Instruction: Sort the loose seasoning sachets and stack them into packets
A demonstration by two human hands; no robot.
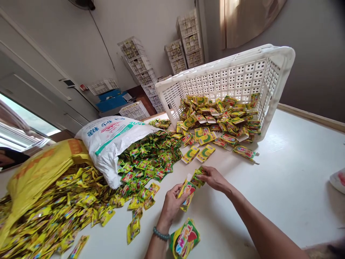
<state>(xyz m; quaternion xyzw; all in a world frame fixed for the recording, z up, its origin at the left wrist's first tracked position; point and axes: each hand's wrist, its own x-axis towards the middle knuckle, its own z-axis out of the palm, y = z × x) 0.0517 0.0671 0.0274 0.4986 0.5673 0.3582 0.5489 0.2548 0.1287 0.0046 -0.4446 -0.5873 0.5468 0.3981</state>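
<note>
My left hand, with a beaded bracelet on its wrist, grips a small yellow-green candy box whose white end flap stands up. At that upper end, my right hand pinches a green candy packet. Whether the packet is partly inside the box, I cannot tell. Below my left wrist lies a larger green and yellow pouch with a watermelon picture. Flat boxes lie on the white table just beyond my hands.
A tipped white crate spills small boxes. Green packets pour from a white sack, yellow packets from a yellow sack. Stacked crates stand at the wall. A white and red item sits at the right edge.
</note>
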